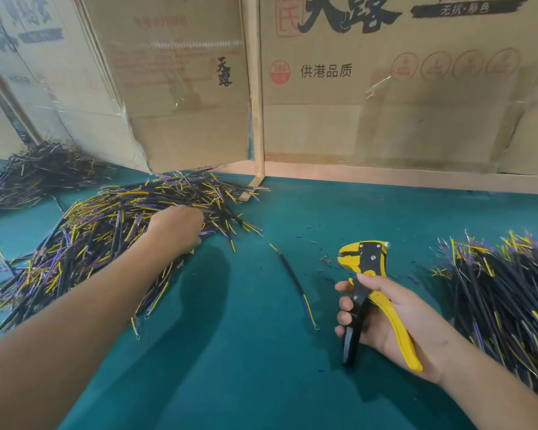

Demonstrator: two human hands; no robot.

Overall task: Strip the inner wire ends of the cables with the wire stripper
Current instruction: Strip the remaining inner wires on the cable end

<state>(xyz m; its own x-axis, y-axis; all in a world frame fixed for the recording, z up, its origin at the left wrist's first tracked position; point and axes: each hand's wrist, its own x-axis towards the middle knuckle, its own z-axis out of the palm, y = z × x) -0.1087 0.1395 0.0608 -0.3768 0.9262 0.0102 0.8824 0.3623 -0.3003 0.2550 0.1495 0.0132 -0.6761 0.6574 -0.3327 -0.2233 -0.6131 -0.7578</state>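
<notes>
A big heap of black cables with yellow and purple inner wires lies at the left on the green table. My left hand reaches into this heap, its fingers buried among the cables; whether it grips one I cannot tell. My right hand holds the yellow-and-black wire stripper by its handles, jaws pointing up and away, nothing between them. One single cable lies on the table between my hands.
A second pile of cables lies at the right edge, a third pile at the far left. Small bits of cut insulation dot the green table. Cardboard boxes and a wooden frame wall off the back.
</notes>
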